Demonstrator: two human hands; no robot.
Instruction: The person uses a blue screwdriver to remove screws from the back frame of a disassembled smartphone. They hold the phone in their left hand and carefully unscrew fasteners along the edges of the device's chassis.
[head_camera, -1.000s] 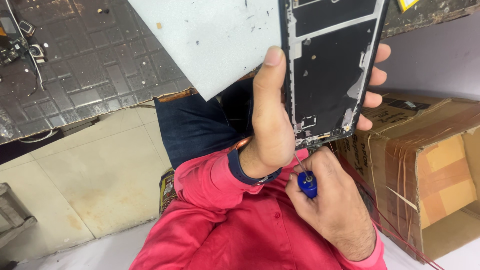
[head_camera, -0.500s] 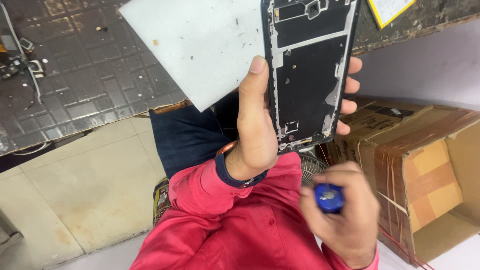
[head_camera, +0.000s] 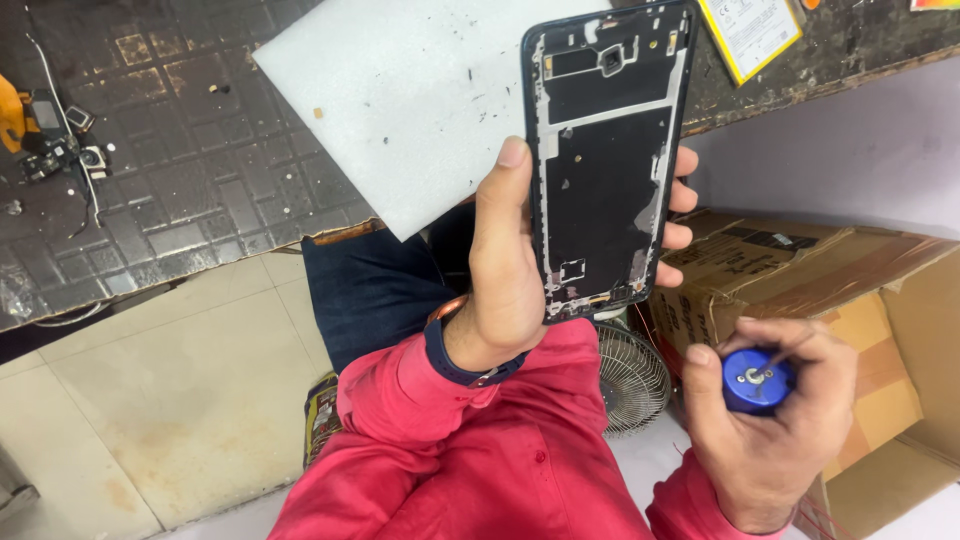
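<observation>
The left hand (head_camera: 510, 280) is wrapped around a stripped black rectangular phone frame (head_camera: 605, 160), thumb flat along one long edge and the fingertips (head_camera: 682, 196) curling round the other, so it's held up over the lap, well above the bench edge. The frame is basically an empty shell: matte black inner plate, thin silvery metal trim running round the inside, a square camera cutout near the top and a few small notches at the bottom. The right hand (head_camera: 770, 420) sits lower and off to the side, apart from the frame, fingers closed round a blue round-capped screwdriver handle (head_camera: 755, 380) with a shiny metal disc in the centre of the cap; the shaft and tip are hidden. Behind the frame there's a flat white rectangular mat (head_camera: 400, 100) speckled with tiny dark bits, lying on a dark worn worktop with an embossed grid pattern (head_camera: 150, 180). A yellow-edged flat battery pack (head_camera: 750, 35) lies near the worktop's far edge. Just beside the right hand is an open brown corrugated cardboard box (head_camera: 860, 300), flaps up, insides not really visible. A round wire fan grille (head_camera: 625, 375) peeks out between the red sleeves.
</observation>
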